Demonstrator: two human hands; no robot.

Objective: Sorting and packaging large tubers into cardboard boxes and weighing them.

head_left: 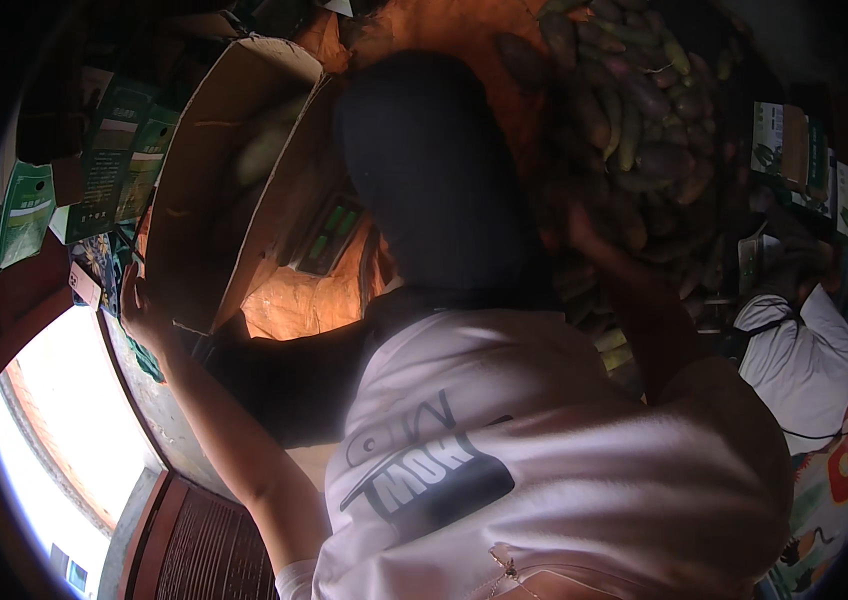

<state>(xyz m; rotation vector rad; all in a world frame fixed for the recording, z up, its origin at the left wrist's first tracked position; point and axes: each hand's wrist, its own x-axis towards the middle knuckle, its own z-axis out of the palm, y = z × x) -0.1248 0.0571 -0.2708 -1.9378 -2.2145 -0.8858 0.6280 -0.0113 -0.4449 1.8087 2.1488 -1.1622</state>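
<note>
White shirt [544,440], left hand [139,310] beside brown carton [214,170], green packets [109,150]

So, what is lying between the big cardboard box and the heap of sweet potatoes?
In the head view, a person's dark-capped head lies between the cardboard box and the sweet potatoes.

The shirt [564,450] is white with a dark grey print. The box [234,170] is plain brown cardboard. The sweet potatoes [644,110] are purple-brown, some yellowish-green. The cartons [114,150] are green and white. The cloth [444,30] is orange.
</note>
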